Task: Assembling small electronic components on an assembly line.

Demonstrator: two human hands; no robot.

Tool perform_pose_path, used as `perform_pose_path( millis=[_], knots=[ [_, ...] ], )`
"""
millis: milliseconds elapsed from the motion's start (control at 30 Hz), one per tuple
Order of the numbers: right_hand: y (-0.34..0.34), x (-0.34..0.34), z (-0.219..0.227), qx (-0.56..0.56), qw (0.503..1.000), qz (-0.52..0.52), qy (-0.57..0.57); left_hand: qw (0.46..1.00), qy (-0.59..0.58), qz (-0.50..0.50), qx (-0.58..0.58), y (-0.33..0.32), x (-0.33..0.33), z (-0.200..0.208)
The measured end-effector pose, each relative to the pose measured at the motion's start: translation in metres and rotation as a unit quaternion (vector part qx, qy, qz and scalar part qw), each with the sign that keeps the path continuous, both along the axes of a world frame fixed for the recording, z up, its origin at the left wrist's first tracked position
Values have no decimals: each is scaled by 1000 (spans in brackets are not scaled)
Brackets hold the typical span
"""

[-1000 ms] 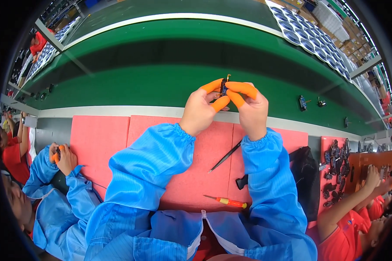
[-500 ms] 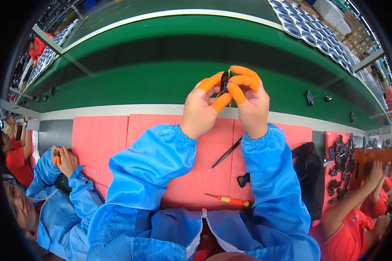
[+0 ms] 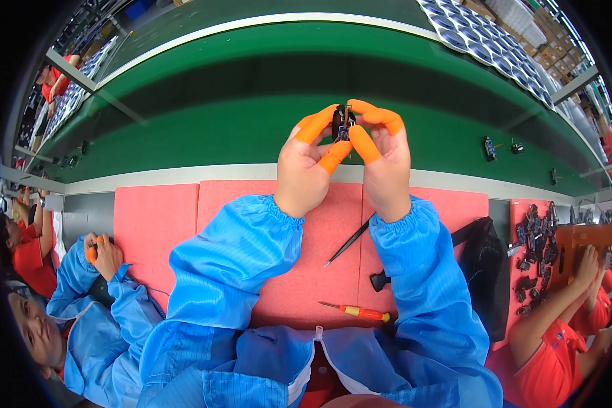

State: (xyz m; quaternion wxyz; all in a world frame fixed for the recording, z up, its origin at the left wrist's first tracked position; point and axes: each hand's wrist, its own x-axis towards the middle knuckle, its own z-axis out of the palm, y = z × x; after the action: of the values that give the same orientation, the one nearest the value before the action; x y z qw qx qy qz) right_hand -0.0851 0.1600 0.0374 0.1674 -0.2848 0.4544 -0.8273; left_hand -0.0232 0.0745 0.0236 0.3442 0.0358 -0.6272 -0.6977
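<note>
Both my hands are raised over the near edge of the green conveyor belt (image 3: 211,129), orange covers on several fingers. Between them is a small black electronic assembly (image 3: 342,122) with a blue circuit board and thin wires. My left hand (image 3: 309,160) pinches its left side, thumb low and forefinger high. My right hand (image 3: 384,156) grips the other side, with its thumb near the board and a finger at the top. The fingertips hide part of the assembly. Below my hands, tweezers (image 3: 349,242) and a red-and-yellow screwdriver (image 3: 357,311) lie on the pink foam mat (image 3: 306,292).
Small electronic parts (image 3: 491,148) sit on the belt at the right, others at the far left. A black bag (image 3: 483,272) lies right of my right arm, beside a pink board of piled black parts (image 3: 536,245). Co-workers sit on both sides; one at left holds something small.
My hands have shifted slightly left with the assembly and closed in around it. The assembly is turned, showing its face differently. The parts on the belt at the right have drifted slightly rightward.
</note>
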Motion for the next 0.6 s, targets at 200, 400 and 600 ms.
perform_pose_path(
  millis=[200,400,600],
  knots=[
    [-3,2,-4,-9,998,54,-35,1000,12,9,-25,0,1,-1],
    [-3,10,-4,-30,990,105,-87,997,13,33,-66,-1,3,-2],
    [2,3,3,-40,986,155,-42,999,31,2,-24,1,8,4]
  ],
)
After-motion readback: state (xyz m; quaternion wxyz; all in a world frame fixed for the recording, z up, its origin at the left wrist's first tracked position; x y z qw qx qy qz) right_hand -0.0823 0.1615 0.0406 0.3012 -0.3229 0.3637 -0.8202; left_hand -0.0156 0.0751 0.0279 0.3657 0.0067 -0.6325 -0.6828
